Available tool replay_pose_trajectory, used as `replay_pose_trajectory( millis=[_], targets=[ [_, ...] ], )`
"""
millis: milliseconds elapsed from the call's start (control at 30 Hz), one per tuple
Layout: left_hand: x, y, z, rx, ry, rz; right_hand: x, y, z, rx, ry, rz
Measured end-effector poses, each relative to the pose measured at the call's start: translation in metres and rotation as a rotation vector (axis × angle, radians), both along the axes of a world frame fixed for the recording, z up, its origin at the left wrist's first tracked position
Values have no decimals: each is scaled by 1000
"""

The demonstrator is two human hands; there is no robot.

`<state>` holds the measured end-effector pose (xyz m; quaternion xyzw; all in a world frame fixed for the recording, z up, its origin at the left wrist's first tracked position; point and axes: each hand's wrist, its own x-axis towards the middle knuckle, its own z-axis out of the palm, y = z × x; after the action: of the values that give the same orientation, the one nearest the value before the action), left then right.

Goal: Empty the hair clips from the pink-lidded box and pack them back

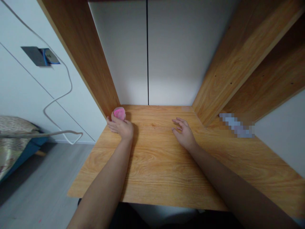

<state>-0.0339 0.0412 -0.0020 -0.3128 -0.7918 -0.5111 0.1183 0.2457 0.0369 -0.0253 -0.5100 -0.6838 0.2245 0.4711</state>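
Observation:
A small round clear container [120,112] with something bright pink inside stands at the back left of the wooden desktop, against the left side panel. My left hand [121,126] is curled round its near side, the thumb to the right and the fingers to the left. Part of the container is hidden behind that hand. Over the middle right of the desktop, my right hand [183,133] is open, its fingers loosely bent and slightly apart, with nothing in it.
Wooden uprights flank the desktop [152,171], with a white back panel [171,63] between them. A blurred pale object [237,125] lies at the right. On the left are a wall socket [47,56], a hanging white cable [71,83] and a patterned cover [14,133].

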Motion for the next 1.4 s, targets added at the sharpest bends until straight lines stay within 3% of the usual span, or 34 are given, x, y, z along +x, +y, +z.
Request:
replay_pose_trajectory(
  millis=[533,700,900,1067,1167,1400],
  targets=[
    [7,-3,3,-49,30,-118,-1,-1,0,10,-3,14],
    [9,0,-5,-93,115,-407,-1,0,0,13,-18,13],
    [21,3,-12,-3,212,-982,-1,0,-2,22,-28,13],
    [41,-10,-6,21,129,-1378,0,2,-1,62,-62,11],
    [48,-17,-2,43,99,-1445,0,3,-1,75,-50,28],
    [48,-17,-1,46,116,-1427,-2,3,-2,7,30,105]
  ],
)
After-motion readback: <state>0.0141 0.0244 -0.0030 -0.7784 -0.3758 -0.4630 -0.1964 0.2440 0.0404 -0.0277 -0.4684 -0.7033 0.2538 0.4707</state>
